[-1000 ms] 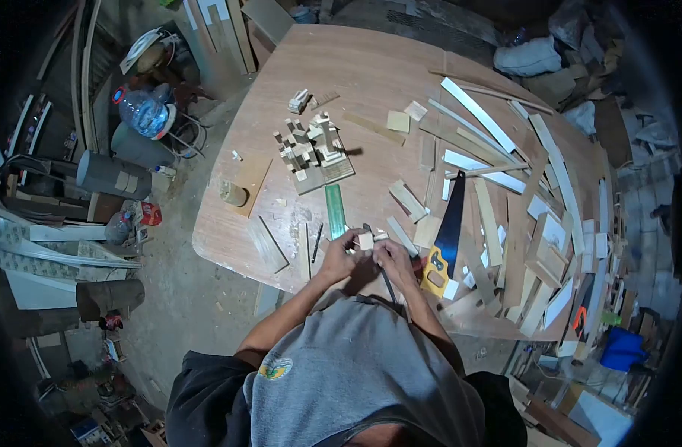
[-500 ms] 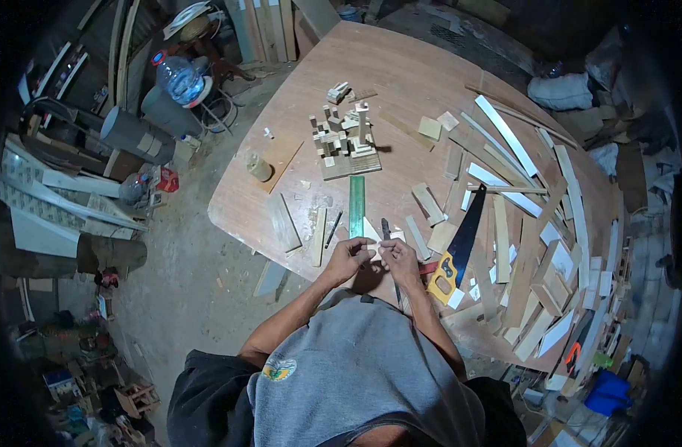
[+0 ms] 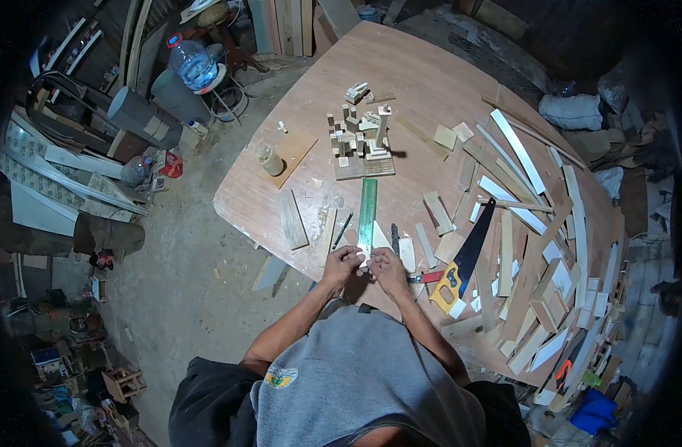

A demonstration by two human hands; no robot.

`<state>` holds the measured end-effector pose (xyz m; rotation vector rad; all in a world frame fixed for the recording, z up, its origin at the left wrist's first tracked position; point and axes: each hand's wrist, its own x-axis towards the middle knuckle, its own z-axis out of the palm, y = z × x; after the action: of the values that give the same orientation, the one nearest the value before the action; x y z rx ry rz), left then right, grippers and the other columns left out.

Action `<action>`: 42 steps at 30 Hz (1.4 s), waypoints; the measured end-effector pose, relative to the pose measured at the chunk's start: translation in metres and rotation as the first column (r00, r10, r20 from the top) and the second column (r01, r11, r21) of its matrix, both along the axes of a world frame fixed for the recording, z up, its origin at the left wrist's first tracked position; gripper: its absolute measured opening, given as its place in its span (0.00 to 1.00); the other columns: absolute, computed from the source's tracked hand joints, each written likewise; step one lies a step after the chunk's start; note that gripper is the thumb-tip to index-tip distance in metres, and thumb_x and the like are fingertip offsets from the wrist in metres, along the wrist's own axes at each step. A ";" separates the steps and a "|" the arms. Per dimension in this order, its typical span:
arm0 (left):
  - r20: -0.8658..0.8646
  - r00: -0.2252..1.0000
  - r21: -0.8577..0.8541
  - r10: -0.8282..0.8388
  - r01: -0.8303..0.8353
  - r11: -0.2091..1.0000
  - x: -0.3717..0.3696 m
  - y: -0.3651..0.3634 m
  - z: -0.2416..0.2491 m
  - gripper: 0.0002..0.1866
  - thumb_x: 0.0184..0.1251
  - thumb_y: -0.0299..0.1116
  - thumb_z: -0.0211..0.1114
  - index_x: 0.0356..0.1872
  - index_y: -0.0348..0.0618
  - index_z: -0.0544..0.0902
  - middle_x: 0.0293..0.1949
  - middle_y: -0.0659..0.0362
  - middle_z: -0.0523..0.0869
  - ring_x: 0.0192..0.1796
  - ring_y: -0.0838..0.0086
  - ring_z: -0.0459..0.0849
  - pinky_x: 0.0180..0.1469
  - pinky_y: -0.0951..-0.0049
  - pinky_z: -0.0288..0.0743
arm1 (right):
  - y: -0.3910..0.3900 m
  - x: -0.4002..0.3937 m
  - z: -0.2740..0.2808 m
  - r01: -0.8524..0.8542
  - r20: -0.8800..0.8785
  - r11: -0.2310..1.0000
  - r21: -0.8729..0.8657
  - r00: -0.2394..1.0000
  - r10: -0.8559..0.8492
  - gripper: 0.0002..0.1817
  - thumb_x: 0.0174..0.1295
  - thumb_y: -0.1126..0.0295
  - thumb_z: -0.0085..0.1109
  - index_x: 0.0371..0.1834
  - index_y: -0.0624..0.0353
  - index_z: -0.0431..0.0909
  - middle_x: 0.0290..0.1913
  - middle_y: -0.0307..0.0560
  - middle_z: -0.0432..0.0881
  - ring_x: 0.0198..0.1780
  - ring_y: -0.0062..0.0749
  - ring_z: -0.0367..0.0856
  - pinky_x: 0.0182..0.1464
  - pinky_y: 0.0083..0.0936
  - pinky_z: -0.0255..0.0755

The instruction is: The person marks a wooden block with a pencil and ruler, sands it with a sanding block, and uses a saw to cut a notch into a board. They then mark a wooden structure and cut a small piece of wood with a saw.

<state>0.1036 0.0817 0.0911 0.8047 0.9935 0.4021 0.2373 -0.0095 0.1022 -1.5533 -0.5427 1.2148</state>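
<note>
My left hand [image 3: 342, 268] and my right hand [image 3: 387, 270] are close together at the near edge of the table, fingertips pinched. Between them shows a small pale piece [image 3: 365, 261], probably wood, partly hidden by the fingers. The green ruler [image 3: 368, 212] lies just beyond the fingertips, pointing away from me. A dark pencil-like stick [image 3: 342, 230] rests to its left. On the right lie a dark, slim tool [image 3: 395, 239] and a pale block [image 3: 407, 254]. Farther off stands a small model of wooden blocks [image 3: 361, 145] on a flat base.
A handsaw [image 3: 464, 257] with a yellow handle lies to the right, beside many wood strips [image 3: 518, 276]. A jar [image 3: 270, 161] stands on a thin board [image 3: 293, 158] at the left. A water bottle [image 3: 192, 63] sits on a stool beyond the table.
Both hands have moved left relative to the table, to the near end of the ruler. The pale block right of my right hand is now uncovered. The whole view has shifted slightly.
</note>
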 end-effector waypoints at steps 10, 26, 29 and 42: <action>0.115 0.992 -0.048 0.047 -0.042 0.998 0.032 0.083 -0.006 0.23 0.69 0.17 0.61 0.65 0.28 0.73 0.42 0.51 0.86 0.38 0.70 0.89 0.43 0.72 0.87 | 0.087 0.013 -0.015 0.237 0.006 0.971 -0.007 0.971 -0.237 0.10 0.68 0.79 0.58 0.50 0.67 0.77 0.32 0.42 0.82 0.29 0.20 0.78 0.29 0.17 0.73; -0.433 0.901 0.598 -0.007 0.294 0.746 0.049 0.191 -0.057 0.16 0.65 0.25 0.66 0.54 0.32 0.84 0.48 0.46 0.88 0.43 0.60 0.89 0.49 0.66 0.83 | 0.216 0.078 -0.058 0.414 0.026 0.910 -0.029 0.910 -0.414 0.12 0.66 0.79 0.57 0.51 0.68 0.78 0.38 0.46 0.84 0.36 0.26 0.83 0.37 0.22 0.80; -0.603 0.798 0.720 -0.011 0.549 0.424 0.057 0.196 -0.042 0.21 0.59 0.22 0.66 0.56 0.40 0.84 0.59 0.49 0.82 0.51 0.55 0.84 0.56 0.61 0.79 | 0.231 0.087 -0.076 0.401 0.098 0.914 -0.051 0.913 -0.395 0.11 0.65 0.80 0.56 0.50 0.68 0.79 0.36 0.45 0.84 0.34 0.26 0.84 0.35 0.21 0.81; -0.844 0.521 0.512 -0.126 0.853 0.098 0.086 0.213 -0.036 0.49 0.40 0.26 0.77 0.72 0.43 0.67 0.73 0.55 0.67 0.67 0.49 0.69 0.62 0.55 0.77 | 0.259 0.098 -0.136 0.278 0.480 0.943 -0.185 0.863 -0.160 0.08 0.65 0.69 0.62 0.42 0.59 0.86 0.31 0.47 0.89 0.33 0.33 0.90 0.40 0.31 0.81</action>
<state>0.1893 0.2949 0.0549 2.5242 0.8748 -0.0696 0.3354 0.2495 -0.0333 -2.0801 -0.5059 0.7537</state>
